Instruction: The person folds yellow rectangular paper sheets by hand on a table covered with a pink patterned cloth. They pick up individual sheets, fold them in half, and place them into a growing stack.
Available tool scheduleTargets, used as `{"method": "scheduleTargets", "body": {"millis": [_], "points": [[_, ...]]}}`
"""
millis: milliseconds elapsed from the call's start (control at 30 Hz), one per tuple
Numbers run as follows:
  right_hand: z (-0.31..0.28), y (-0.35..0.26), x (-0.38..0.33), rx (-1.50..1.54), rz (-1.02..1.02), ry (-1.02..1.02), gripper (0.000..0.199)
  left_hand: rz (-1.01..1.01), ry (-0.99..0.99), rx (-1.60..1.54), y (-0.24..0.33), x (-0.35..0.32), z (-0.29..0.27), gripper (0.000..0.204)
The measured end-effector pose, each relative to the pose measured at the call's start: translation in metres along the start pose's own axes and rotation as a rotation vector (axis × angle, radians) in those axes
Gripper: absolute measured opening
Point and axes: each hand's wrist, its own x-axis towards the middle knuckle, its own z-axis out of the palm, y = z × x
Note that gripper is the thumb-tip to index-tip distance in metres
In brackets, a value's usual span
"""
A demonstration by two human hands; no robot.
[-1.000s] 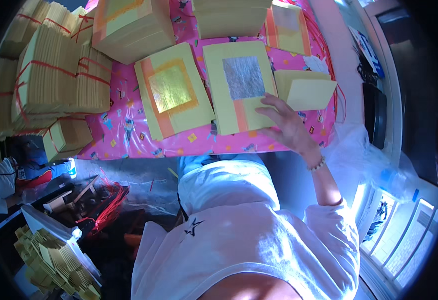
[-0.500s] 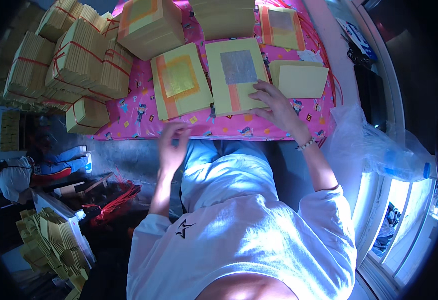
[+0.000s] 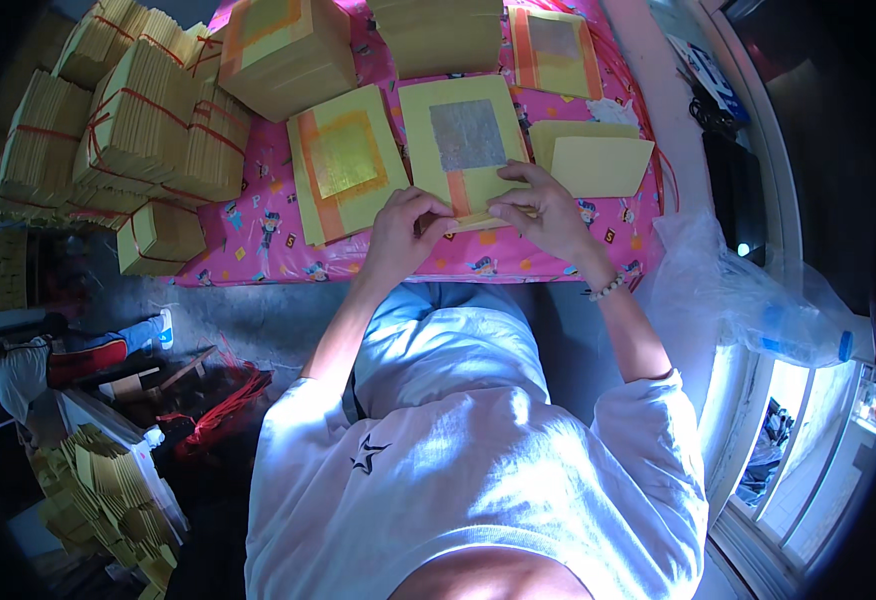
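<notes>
Pale-yellow paper stack with a silver square (image 3: 465,137): we're losing its lower corners behind the left hand (image 3: 398,230) and right hand (image 3: 550,215) | tall yellow paper block (image 3: 440,40): top edge slices it off for us | pink cartoon-print tablecloth (image 3: 548,268): figures' details too small for us | co-worker in white shirt (image 3: 22,378): we lose the head in shadow

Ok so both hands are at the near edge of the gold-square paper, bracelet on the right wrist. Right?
One slip: in the head view the left hand and right hand are at the near edge of the silver-square paper, not the gold one. Bracelet on the right wrist is correct.
</notes>
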Motion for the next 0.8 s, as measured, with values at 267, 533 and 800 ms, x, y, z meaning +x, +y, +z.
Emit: {"method": "scheduleTargets", "body": {"millis": [267, 533, 800], "points": [[0.002, 0.0, 0.004, -0.017, 0.036, 0.014, 0.015, -0.006, 0.015, -0.05, -0.005, 0.005, 0.002, 0.009], [0.0, -0.007, 0.008, -0.049, -0.021, 0.032, 0.013, -0.057, 0.007, -0.084, -0.004, 0.004, 0.001, 0.007], [-0.001, -0.015, 0.01, -0.135, -0.105, 0.047, 0.02, 0.007, -0.071, 0.095, 0.013, 0.017, -0.009, 0.008]]}}
